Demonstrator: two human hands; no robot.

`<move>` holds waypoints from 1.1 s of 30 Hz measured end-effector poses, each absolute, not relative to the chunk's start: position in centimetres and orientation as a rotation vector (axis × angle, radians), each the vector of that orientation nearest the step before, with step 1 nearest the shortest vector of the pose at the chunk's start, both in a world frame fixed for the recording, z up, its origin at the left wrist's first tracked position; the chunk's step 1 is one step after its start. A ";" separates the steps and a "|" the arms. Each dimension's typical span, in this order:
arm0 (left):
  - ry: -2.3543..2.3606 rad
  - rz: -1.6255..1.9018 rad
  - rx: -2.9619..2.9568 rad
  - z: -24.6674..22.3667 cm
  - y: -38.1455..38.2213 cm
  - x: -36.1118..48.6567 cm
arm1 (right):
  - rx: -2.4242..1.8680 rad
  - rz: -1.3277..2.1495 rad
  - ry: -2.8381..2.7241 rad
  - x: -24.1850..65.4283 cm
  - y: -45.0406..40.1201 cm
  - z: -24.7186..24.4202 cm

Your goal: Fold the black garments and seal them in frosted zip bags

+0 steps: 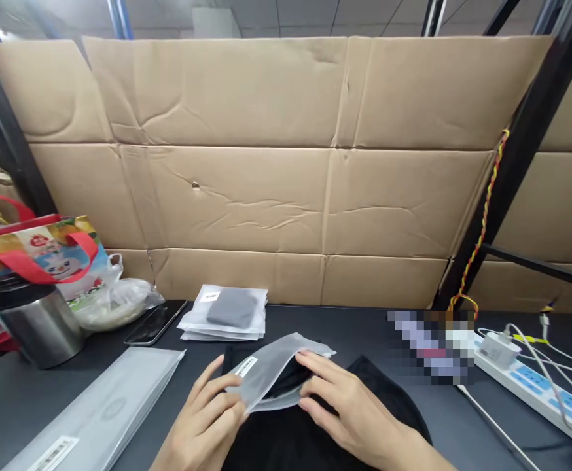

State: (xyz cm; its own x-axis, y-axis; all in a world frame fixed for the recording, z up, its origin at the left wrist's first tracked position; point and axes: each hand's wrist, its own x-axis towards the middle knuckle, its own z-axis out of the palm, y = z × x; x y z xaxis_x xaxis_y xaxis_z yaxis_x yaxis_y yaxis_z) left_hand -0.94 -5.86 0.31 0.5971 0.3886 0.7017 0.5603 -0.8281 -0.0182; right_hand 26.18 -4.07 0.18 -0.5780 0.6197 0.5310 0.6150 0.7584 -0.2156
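We've got L hand (202,409) pinching frosted poly bag (266,379) by its edge, R hand (349,409) spread over the bag's mouth. Black cloth (286,445) sits partly in bag, rest under it, on dark bench (443,418); packed grey item (232,309) lies just ahead.

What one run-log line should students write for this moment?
left hand: holds translucent frosted plastic bag | right hand: at bag mouth, on black fabric garment | behind: clear bag of folded grey cloth
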 end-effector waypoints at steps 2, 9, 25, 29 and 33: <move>-0.801 -1.065 -2.600 0.0 -6.0 -0.6 | -0.995 0.054 -2.344 25.5 -4.0 0.3; -0.985 -0.737 -2.813 -1.6 -5.1 0.2 | -0.972 -0.121 -2.436 22.7 -2.2 -1.9; -1.306 -0.668 -2.810 -4.1 -1.7 -0.8 | -0.366 -0.208 -2.298 26.7 -5.7 -4.1; -1.284 -0.868 -2.505 0.2 -1.7 -2.6 | -0.397 -0.145 -2.371 26.5 -5.9 -3.9; -1.267 -0.847 -2.310 2.2 -3.6 -8.3 | -0.420 -0.119 -2.355 26.7 -5.9 -3.8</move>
